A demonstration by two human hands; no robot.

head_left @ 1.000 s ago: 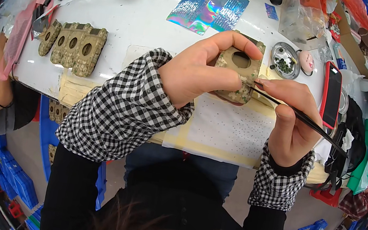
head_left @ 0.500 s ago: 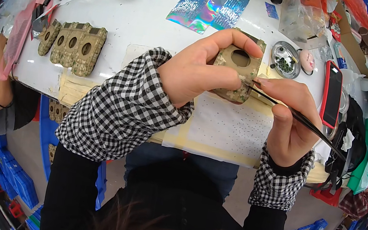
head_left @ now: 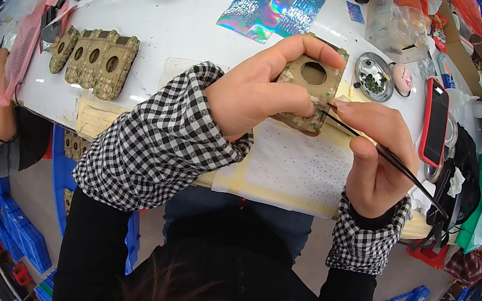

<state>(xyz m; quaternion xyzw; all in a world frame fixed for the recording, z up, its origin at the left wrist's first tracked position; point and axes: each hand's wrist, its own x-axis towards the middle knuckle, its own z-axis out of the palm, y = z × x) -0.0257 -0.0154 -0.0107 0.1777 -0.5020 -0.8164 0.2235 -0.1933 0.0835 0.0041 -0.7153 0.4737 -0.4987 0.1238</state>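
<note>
The left hand (head_left: 256,93) is closed around a camouflage shell (head_left: 327,85), index finger curled over its far end and thumb pressed across its near part, a grip that seems meant to steady it while leaving the round opening and the right edge uncovered. The right hand (head_left: 384,150) pinches black tweezers (head_left: 401,164) like a pen, probably for fine control; their tips meet the shell just beside the left thumb, though whether they grip anything there is too small to tell. The shell is above the far edge of a dotted white sheet (head_left: 294,171), and I cannot tell if it touches the table (head_left: 188,24). A round dish (head_left: 371,62) of small dark green bits (head_left: 375,83) sits just beyond the right hand, apparently for easy reach. Similar shells (head_left: 100,61) stand in a row to the left, well apart, perhaps to keep the working spot uncluttered
</note>
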